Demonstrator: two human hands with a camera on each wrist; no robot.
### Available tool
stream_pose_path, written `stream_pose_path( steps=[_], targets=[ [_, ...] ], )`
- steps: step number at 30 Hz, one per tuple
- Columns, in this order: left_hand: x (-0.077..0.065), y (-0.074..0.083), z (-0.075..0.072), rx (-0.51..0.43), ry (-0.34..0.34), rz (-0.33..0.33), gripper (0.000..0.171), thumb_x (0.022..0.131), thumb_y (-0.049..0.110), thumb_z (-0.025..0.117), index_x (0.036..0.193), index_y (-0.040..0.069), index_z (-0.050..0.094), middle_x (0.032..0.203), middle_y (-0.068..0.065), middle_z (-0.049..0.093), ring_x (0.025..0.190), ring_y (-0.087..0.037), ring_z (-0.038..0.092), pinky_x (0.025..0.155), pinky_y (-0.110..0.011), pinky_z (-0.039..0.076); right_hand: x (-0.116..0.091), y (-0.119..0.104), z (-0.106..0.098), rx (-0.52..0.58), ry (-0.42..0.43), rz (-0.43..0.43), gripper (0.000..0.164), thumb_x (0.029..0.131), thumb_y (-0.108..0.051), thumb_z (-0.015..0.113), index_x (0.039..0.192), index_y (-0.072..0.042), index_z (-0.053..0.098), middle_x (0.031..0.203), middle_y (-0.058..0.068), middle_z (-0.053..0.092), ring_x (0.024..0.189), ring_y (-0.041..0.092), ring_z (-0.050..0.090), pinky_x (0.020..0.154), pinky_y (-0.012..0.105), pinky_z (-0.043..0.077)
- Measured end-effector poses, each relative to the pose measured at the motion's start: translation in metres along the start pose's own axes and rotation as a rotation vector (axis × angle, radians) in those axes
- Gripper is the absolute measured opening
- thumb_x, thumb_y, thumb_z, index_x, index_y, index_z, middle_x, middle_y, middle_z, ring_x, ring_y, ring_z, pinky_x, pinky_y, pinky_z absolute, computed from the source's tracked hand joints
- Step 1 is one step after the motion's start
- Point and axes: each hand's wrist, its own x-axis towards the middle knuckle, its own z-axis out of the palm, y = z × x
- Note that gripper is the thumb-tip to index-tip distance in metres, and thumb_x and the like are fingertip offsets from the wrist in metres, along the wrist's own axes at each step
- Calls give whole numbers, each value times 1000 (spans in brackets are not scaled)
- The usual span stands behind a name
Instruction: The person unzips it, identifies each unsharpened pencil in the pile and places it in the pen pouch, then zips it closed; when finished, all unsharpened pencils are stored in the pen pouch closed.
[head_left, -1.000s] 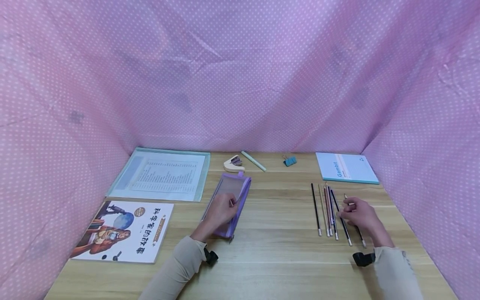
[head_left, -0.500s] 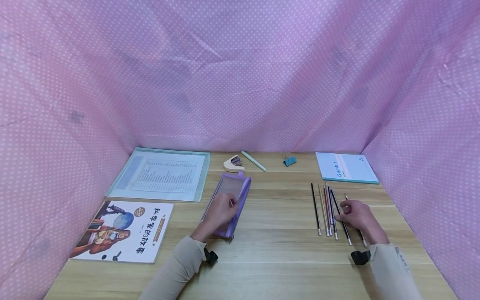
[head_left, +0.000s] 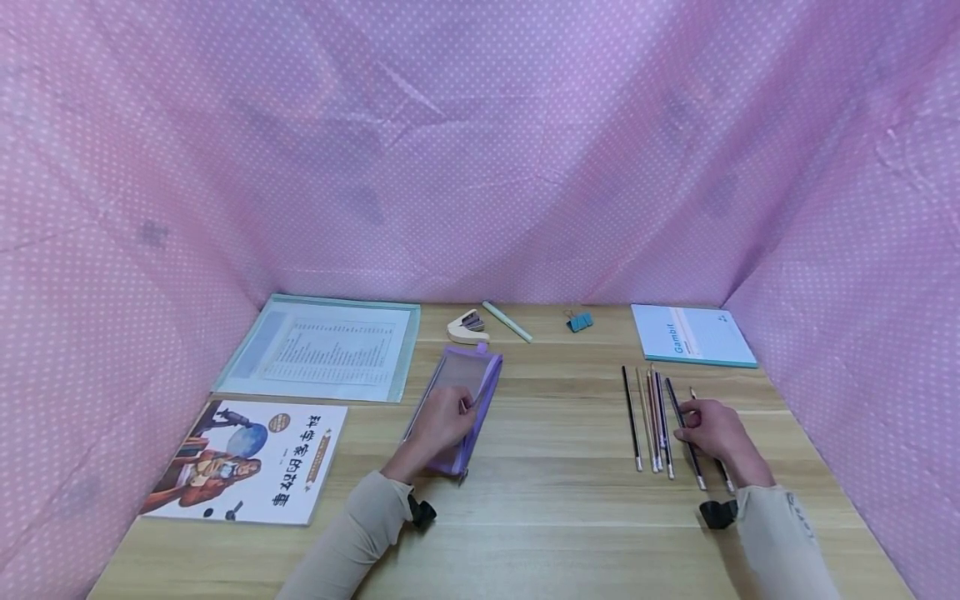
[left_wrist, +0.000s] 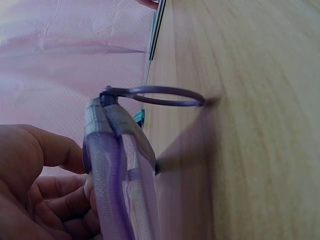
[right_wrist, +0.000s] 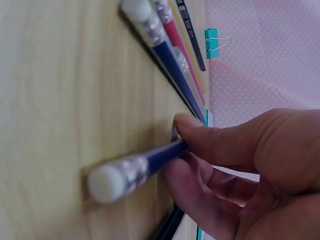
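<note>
In the head view my left hand (head_left: 442,422) grips the right edge of a purple mesh pencil pouch (head_left: 468,364) lying on the table. The left wrist view shows the pouch's zip end (left_wrist: 110,170) with a ring-shaped pull (left_wrist: 165,95) sticking out, thumb and fingers behind it. My right hand (head_left: 718,429) pinches a dark blue pencil (right_wrist: 162,155) between thumb and fingers; its white eraser end points toward the right wrist camera. Several pencils (head_left: 660,442) lie side by side to its left. Another dark pencil (head_left: 724,475) lies partly under the right hand.
A picture book (head_left: 315,467) and a clear document folder (head_left: 405,350) lie at the left. Behind the pouch are a cream stapler (head_left: 459,332), a pale green pen (head_left: 507,322) and a teal binder clip (head_left: 580,322). A blue notebook (head_left: 712,337) sits back right. Pink dotted cloth (head_left: 480,167) surrounds the table.
My right hand has shifted slightly left and taken a pinch on the dark blue pencil, which now lies a little apart from its neighbours. The left hand and pouch stay put.
</note>
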Motion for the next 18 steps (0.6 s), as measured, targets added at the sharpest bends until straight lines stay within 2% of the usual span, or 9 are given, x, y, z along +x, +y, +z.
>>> stream_pose_path(
  steps=[3,6,12,18],
  targets=[
    [0,-1,0,2,-2,4,8,83,7,65,76,7,68,64,-3,65,51,-9,53,44,-21,43,0,0,-1,16,-6,24,46,80,-4,73,119,16,59,89,18,67,76,20,62,62,29,53],
    [0,-1,1,-5,-11,8,8,84,8,65,76,6,68,65,-4,65,52,-9,53,43,-21,43,0,1,0,84,-27,68,46,81,0,71,120,18,56,94,23,65,77,23,62,59,30,56],
    [0,-1,0,-14,-9,4,9,84,7,65,76,6,69,65,-4,65,51,-9,54,43,-22,44,-2,2,0,228,-47,119,48,82,3,67,124,20,51,90,14,60,69,14,56,53,28,53],
    [0,-1,-1,-10,-2,2,10,84,7,65,75,6,68,63,-3,64,51,-9,53,43,-22,43,-5,3,-3,315,-63,117,51,84,6,64,129,22,46,91,11,57,64,11,53,52,27,51]
  ],
)
